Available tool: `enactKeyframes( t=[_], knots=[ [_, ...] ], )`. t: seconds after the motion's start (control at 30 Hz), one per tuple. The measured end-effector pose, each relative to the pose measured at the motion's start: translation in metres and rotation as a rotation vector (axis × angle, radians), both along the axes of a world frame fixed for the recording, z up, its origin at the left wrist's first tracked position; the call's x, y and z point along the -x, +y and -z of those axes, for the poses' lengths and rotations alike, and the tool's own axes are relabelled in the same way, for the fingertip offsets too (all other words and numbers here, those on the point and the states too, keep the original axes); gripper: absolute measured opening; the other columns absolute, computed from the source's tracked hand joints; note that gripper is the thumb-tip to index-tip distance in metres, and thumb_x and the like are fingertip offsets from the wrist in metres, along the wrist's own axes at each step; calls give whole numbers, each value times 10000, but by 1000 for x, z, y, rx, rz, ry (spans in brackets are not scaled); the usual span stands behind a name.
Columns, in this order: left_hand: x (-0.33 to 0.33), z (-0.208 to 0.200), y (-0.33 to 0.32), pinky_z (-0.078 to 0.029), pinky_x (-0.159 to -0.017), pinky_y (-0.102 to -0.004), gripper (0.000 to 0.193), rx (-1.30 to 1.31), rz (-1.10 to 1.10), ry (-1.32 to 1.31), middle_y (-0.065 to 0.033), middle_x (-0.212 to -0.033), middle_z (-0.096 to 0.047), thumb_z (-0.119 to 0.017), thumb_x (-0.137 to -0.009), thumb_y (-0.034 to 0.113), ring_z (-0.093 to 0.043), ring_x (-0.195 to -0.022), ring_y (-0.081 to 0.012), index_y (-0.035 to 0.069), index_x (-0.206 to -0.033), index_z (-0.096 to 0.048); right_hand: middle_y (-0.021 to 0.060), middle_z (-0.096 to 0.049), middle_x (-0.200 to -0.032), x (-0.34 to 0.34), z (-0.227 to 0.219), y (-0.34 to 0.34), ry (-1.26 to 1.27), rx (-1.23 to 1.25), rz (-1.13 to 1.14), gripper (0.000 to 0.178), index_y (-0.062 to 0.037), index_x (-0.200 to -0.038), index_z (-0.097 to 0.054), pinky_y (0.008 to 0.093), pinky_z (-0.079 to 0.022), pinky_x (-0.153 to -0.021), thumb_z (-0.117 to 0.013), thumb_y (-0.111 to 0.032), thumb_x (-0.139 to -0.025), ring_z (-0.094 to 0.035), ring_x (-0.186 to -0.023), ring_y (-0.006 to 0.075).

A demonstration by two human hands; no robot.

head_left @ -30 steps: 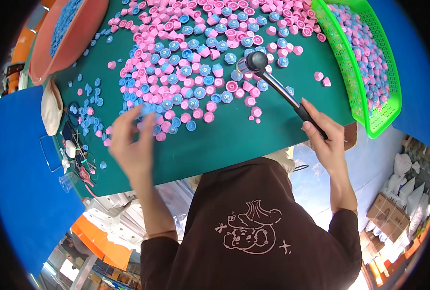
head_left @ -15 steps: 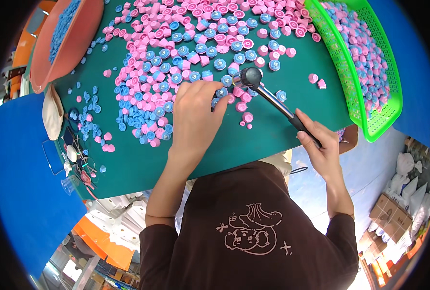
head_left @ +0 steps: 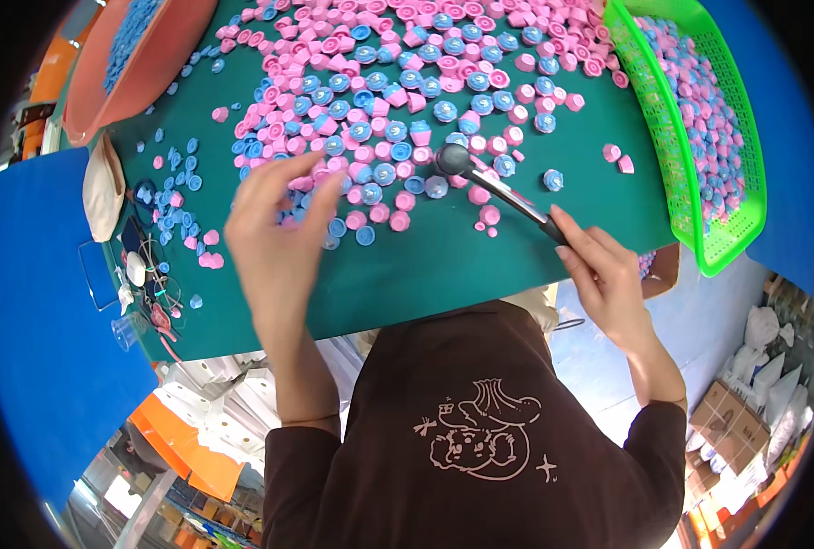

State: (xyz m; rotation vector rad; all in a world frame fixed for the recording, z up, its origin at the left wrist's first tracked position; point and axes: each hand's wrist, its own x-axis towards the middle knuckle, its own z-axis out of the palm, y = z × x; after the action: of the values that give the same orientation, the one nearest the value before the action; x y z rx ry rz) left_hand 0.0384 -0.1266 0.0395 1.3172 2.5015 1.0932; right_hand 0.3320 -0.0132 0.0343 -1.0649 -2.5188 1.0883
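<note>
My right hand (head_left: pixel 604 274) grips the black handle of a small hammer (head_left: pixel 508 194) with a shiny metal shaft. Its round dark head (head_left: pixel 453 159) is over the near part of a spread of small plastic pieces. My left hand (head_left: pixel 277 229), slightly blurred, reaches over the near left of that spread, thumb and fingers apart, with nothing visible gripped. The pieces are pink cups (head_left: pixel 400 221) and blue swirl-topped caps (head_left: pixel 444 112); some caps sit on cups like tiny cupcakes. One blue-topped piece (head_left: pixel 436 187) lies just below the hammer head.
Mixed pieces fill a green plastic basket (head_left: pixel 690 224) at the right edge of the green table (head_left: pixel 425 284). A salmon-coloured basin (head_left: pixel 155 78) of blue caps stands far left. Loose blue caps (head_left: pixel 176 220), a cream pouch (head_left: pixel 103 188) and a clear cup (head_left: pixel 130 331) lie along the left side.
My left hand has moved left, away from the hammer head, and its fingers have spread. The hammer has shifted slightly down and left in view. The whole view has shifted a little.
</note>
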Motion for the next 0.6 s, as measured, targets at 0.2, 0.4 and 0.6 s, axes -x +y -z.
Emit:
enactKeyframes(
  t=[0.2,0.4,0.6],
  knots=[
    [79,22,-108,-272,-529,-196,194,-20,-454,-108,64,-786,-558,-752,-824,141,-336,-613,-32,34,-984,-727,62,-469,-683,-18,-6,-2,58,-37,178,413,-52,-1291,-597,269,-389,-576,-612,7,-883,-449,-605,142],
    [100,44,-157,-341,-553,-210,245,68,-584,-20,23,-818,-616,-735,-838,181,-374,-611,-57,35,-1035,-719,56,-497,-718,-14,-9,-9,-48,-12,92,394,-52,-1284,-600,258,-388,-597,-621,-21,-892,-448,-625,125],
    [94,61,-137,-448,-659,-256,305,115,-438,207,-81,-1059,-628,-737,-837,199,-552,-780,-143,83,-1116,-696,63,-510,-742,-17,-6,-15,-73,32,72,395,-43,-1293,-589,232,-400,-649,-613,-22,-899,-469,-683,118]
  ],
)
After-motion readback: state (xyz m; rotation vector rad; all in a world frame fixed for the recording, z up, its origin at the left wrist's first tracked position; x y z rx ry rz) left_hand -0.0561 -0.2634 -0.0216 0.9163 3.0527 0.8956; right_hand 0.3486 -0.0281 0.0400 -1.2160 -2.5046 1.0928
